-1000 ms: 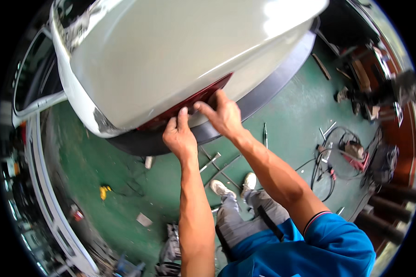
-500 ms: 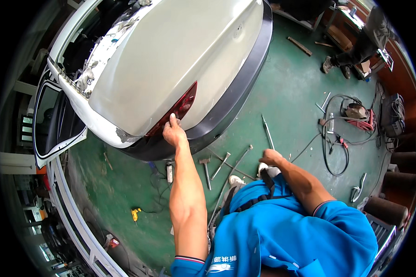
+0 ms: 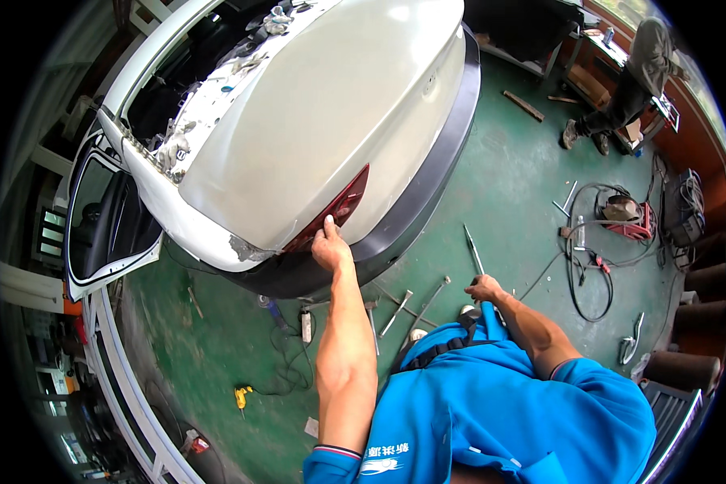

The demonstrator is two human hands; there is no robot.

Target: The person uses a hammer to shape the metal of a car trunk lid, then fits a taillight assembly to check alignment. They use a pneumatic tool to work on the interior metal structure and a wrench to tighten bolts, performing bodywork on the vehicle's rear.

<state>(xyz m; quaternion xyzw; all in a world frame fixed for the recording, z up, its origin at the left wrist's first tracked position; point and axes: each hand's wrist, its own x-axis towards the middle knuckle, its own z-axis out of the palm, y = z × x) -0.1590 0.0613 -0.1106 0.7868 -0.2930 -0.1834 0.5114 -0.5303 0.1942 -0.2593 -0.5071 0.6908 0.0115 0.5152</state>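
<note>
A red tail light (image 3: 348, 202) sits at the near rear corner of the light-coloured car, between the trunk lid (image 3: 298, 121) and the dark bumper (image 3: 411, 214). My left hand (image 3: 331, 248) is closed at its lower edge, thumb on the red lens and fingers curled; their tips are partly hidden. My right hand (image 3: 484, 288) hangs low by my body, its fingers curled in. Whatever they may hold is hidden. Just beyond that hand a slim metal rod (image 3: 472, 248) appears to lie on the floor. Bare filler or primer (image 3: 246, 248) marks the corner beside the light.
On the green floor lie hand tools (image 3: 396, 313), a yellow power drill (image 3: 241, 397) and coiled cables (image 3: 589, 274) by a red machine (image 3: 637, 222). An open car door (image 3: 113, 218) juts out at left. Another person (image 3: 633, 89) stands at far right by a bench.
The view has shifted, so the car and floor sit lower in it. My left hand stays at the tail light. My right hand remains low, its fingers showing more clearly.
</note>
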